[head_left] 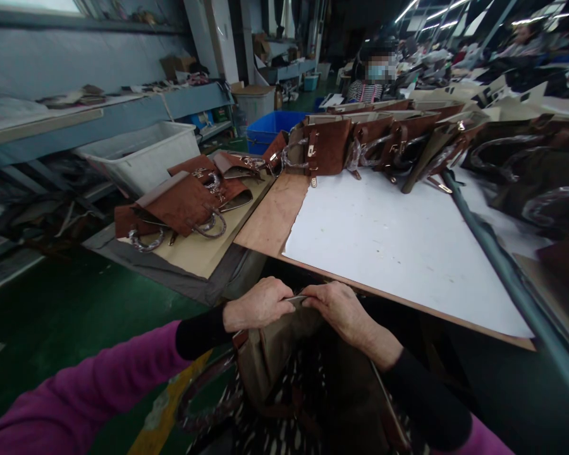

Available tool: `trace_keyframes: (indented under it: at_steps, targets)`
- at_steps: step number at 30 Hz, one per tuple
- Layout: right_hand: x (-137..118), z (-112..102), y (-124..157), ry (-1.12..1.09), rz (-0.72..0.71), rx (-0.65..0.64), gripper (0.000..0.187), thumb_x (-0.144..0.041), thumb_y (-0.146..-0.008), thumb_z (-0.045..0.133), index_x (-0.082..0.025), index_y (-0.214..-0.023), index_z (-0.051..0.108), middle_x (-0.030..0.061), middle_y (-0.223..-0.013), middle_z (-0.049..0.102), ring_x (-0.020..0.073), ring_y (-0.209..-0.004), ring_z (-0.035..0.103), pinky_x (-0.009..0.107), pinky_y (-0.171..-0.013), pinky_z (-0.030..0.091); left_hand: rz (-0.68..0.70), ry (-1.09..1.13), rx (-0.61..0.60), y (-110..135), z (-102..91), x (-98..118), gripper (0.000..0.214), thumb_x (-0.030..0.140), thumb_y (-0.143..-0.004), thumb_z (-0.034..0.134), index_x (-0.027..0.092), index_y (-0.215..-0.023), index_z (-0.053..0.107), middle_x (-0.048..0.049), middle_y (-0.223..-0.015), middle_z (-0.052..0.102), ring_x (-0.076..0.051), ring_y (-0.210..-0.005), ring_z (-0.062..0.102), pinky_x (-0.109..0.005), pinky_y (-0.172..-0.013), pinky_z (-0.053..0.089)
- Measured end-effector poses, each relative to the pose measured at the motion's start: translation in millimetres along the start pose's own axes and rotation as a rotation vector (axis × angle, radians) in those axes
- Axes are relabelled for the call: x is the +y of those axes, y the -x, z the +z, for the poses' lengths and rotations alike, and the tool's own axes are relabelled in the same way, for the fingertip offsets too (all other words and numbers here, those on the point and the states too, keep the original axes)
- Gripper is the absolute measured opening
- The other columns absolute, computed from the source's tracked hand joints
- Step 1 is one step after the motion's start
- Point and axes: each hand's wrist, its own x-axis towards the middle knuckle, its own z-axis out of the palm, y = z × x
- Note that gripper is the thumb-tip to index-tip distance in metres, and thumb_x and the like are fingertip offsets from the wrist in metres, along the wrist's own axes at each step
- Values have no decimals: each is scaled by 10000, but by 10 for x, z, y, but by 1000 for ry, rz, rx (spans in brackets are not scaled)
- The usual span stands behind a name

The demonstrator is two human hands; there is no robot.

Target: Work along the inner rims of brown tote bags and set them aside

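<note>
A brown handbag (284, 338) with an olive-grey lining rests against my lap, its mouth facing up at me. Both hands pinch its far top edge close together. My left hand (262, 304) has thumb and fingers closed on the rim, and my right hand (344, 313) grips the same rim just to the right of it. A plastic-wrapped handle (206, 392) of the bag hangs at the lower left. The lower part of the bag is dark and hard to make out.
A table (263, 218) with a white sheet (384, 234) lies ahead, brown handbags (329, 146) standing along its back. More handbags (180, 202) lie on a lower surface at left. Behind are a white bin (142, 151) and a blue crate (270, 129). A masked person (367, 88) sits beyond.
</note>
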Motion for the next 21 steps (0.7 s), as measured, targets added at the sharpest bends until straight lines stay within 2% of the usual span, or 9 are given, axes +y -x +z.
trace_keyframes:
  at_steps: [6, 12, 17, 21]
  targets:
    - [-31, 24, -30, 112, 3, -19, 209, -263, -862, 446, -222, -846, 650, 37, -751, 682, 172, -727, 600, 254, -635, 325, 34, -17, 24, -41, 44, -75, 234, 229, -737, 490, 118, -531, 503, 46, -479, 348, -71, -491, 329, -230, -492, 187]
    - [-75, 17, -68, 53, -41, -50, 218, -236, -862, 430, -201, -789, 632, 36, -732, 669, 161, -722, 599, 241, -632, 328, -4, 51, 22, -56, 45, -84, 248, 245, -727, 495, 110, -520, 499, 48, -491, 300, -69, -503, 307, -228, -484, 172]
    - [-40, 11, -50, -25, -30, -29, 240, -249, -866, 418, -209, -811, 647, 11, -690, 655, 141, -680, 579, 229, -630, 338, -112, 40, -59, 169, -60, -43, 225, 290, -722, 515, 114, -585, 548, 53, -502, 305, -72, -510, 296, -219, -475, 167]
    - [-50, 14, -44, -67, -60, -29, 253, -302, -866, 434, -209, -751, 639, -7, -647, 630, 125, -637, 555, 219, -606, 328, -145, -76, 33, 381, -57, -13, 237, 231, -740, 481, 121, -531, 474, 53, -485, 326, -67, -498, 284, -225, -484, 157]
